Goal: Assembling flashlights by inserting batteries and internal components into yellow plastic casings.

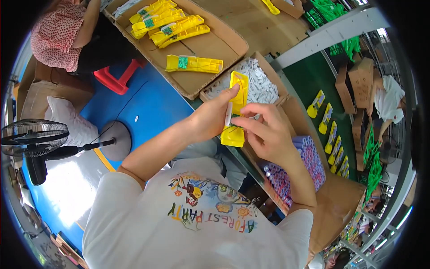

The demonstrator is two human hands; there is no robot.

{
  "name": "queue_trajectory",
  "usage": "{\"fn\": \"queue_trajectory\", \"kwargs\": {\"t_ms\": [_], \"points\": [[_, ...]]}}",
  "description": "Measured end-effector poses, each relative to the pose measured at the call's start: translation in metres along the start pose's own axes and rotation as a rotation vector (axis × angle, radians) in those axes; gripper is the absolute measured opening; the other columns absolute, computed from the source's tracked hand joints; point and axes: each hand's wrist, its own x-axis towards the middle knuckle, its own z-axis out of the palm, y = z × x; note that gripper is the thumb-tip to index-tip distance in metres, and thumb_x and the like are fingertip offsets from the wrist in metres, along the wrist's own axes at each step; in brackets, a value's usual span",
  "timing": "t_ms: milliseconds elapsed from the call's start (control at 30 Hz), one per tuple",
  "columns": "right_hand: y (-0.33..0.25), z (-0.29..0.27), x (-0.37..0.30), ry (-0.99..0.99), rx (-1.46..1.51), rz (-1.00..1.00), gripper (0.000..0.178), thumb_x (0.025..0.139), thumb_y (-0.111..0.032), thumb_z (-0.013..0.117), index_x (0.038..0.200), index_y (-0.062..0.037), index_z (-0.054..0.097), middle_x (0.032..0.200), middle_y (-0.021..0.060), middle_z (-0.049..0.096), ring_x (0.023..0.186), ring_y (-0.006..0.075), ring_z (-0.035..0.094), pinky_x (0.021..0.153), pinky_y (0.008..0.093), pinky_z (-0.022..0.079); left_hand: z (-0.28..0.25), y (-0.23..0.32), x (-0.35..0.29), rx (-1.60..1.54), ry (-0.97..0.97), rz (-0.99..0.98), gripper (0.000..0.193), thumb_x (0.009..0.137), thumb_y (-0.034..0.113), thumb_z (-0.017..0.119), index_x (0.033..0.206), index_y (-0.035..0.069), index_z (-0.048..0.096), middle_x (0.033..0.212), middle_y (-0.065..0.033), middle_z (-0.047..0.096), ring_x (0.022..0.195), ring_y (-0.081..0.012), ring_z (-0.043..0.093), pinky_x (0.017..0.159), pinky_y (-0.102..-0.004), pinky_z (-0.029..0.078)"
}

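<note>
The left hand (210,117) has its grip clamped on a yellow plastic part (236,110), held upright above the near edge of the box of white pieces (260,85). The right hand (264,130) has its fingers closed on the same part's lower half, over the box of purple tubes (309,161).

I note yellow packs with green labels (194,63) in a flat cardboard tray (224,42) beyond my hands; brown cardboard boxes (358,76) stand far right of them.
</note>
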Motion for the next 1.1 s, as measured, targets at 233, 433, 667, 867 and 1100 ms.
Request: {"fn": "queue_trajectory", "kwargs": {"t_ms": [233, 433, 667, 867, 1100], "points": [[-0.010, 0.038, -0.030, 0.182, -0.085, -0.011, 0.032, 0.066, 0.001, 0.075, 0.097, -0.0073, 0.070, 0.093, 0.0061, 0.061, 0.077, 0.0214, 0.061, 0.064, 0.0288, 0.050, 0.000, -0.014, -0.017, -0.171, -0.046, -0.102, 0.039, 0.091, 0.026, 0.045, 0.124, 0.006, 0.043, 0.113, -0.0113, 0.056, 0.103, -0.0219, 0.056, 0.095, -0.0370, 0.043], [-0.024, 0.044, -0.043, 0.204, -0.435, -0.234, 0.022, 0.070, -0.003, 0.075, 0.091, -0.0080, 0.072, 0.092, 0.0053, 0.063, 0.069, 0.0201, 0.061, 0.057, 0.0261, 0.051, -0.009, -0.020, -0.022, -0.094, 0.036, -0.114, 0.044, 0.086, 0.010, 0.052, 0.127, 0.004, 0.037, 0.107, -0.0117, 0.055, 0.104, -0.0244, 0.055, 0.094, -0.0386, 0.044], [-0.027, 0.046, -0.052, 0.414, 1.061, 1.045, 0.010, 0.083, -0.004, 0.067, 0.092, -0.0031, 0.068, 0.084, 0.0007, 0.063, 0.067, 0.0068, 0.054, 0.058, 0.0186, 0.043, 0.000, -0.028, -0.032, -0.025, -0.032, 0.202, 0.060, 0.080, -0.004, 0.047, 0.135, 0.009, 0.026, 0.103, -0.0110, 0.053, 0.085, -0.0206, 0.058, 0.075, -0.0354, 0.050], [-0.040, 0.025, -0.034, 0.335, 0.445, 0.687, 0.009, 0.081, 0.001, 0.066, 0.091, 0.0007, 0.066, 0.093, 0.0018, 0.060, 0.067, 0.0055, 0.051, 0.062, 0.0189, 0.042, -0.004, -0.045, -0.036, 0.499, -0.188, 0.280, 0.065, 0.082, 0.011, 0.044, 0.141, 0.007, 0.019, 0.113, -0.0103, 0.047, 0.089, -0.0191, 0.053, 0.076, -0.0329, 0.046], [-0.052, 0.062, -0.054, 0.459, -0.401, 0.349, 0.015, 0.071, -0.004, 0.073, 0.083, -0.0054, 0.063, 0.079, 0.0069, 0.059, 0.065, 0.0212, 0.061, 0.053, 0.0269, 0.049, -0.004, -0.056, -0.017, 0.619, -0.112, 0.316, 0.048, 0.094, 0.009, 0.046, 0.138, 0.005, 0.025, 0.113, -0.0073, 0.047, 0.098, -0.0131, 0.050, 0.083, -0.0272, 0.045]]}}
